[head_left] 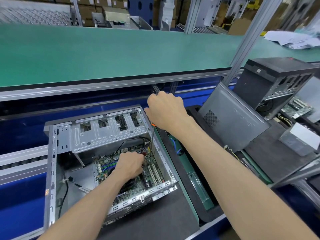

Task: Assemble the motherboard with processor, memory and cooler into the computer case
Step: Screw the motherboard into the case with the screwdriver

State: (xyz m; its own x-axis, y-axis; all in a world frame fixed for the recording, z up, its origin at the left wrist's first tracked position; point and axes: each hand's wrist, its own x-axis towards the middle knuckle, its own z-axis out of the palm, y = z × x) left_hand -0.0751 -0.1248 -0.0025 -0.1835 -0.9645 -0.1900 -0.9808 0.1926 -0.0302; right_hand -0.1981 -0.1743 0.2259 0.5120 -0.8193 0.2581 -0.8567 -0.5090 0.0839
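Observation:
An open grey computer case (52, 153) lies on its side on a black mat. The green motherboard (152, 172) sits inside on the case floor. My right hand (166, 110) grips the handle of a long screwdriver (152, 139) above the case's right wall. Its shaft runs down to the board's far right corner. My left hand (130, 164) rests on the board with curled fingers near the red cables beside the screwdriver tip. Whether it pinches something is hidden. The processor and cooler area lies under my left hand and forearm.
A detached grey side panel (230, 118) leans at the right. Behind it stands another black case (270, 80). A silver power supply (297, 141) lies at far right. A green shelf (112, 52) runs overhead at the back. Black cables (65, 187) lie on the case floor at left.

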